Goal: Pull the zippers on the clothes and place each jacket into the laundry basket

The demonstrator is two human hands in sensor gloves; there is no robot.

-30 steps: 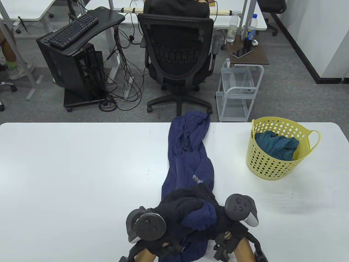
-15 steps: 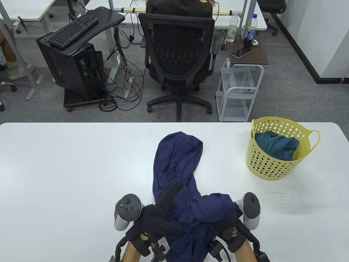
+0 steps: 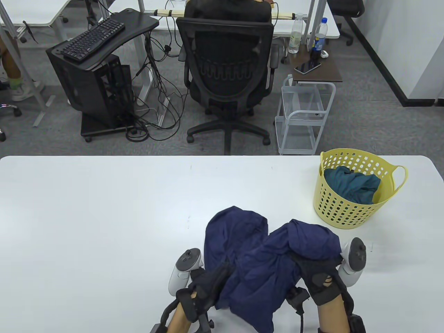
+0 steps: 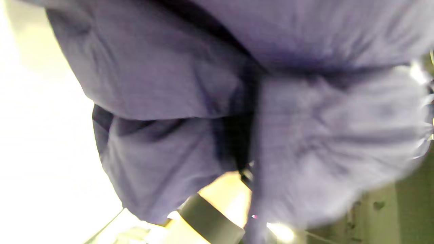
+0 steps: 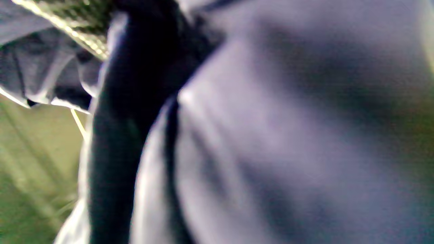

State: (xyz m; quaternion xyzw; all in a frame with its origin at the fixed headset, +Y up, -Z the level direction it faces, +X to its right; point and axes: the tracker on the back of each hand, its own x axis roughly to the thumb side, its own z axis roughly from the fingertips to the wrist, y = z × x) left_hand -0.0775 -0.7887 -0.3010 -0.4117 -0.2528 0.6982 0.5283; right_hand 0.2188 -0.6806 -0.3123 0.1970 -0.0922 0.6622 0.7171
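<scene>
White table (image 3: 104, 208) in an office, with a black mesh chair (image 3: 227, 69), a keyboard stand and a wire trolley on the grey floor beyond its far edge. On the table's right side, toward the far edge, a yellow laundry basket (image 3: 333, 211) with a teal garment (image 3: 350, 185) already inside. At the near edge, around the middle, a navy jacket (image 3: 263, 256) bunched into a loose heap between two gloved hands.

Left hand (image 3: 208, 282) tucked against the heap's near-left flank, fingers buried in the cloth; seemingly curled into it, though too hidden to tell for sure. Right hand (image 3: 317, 274) under or behind the heap's right lobe, fabric draped over the knuckles, fingers out of sight; can't tell whether pinching or merely propping. Wrist views no help: blurred navy folds filling both, a dark seam or placket running through each.

No clear long axis left in the jacket, just two humps side by side, with a tail hanging off the near edge. Zipper state not readable from here.

Key relation: basket far and right of the bundle, well apart from it, with the right hand clearly the nearer one. Likely next move a lift and a carry to the far right, up over the rim. Risk worth noting: the trailing tail dragging or catching on the basket's edge.
</scene>
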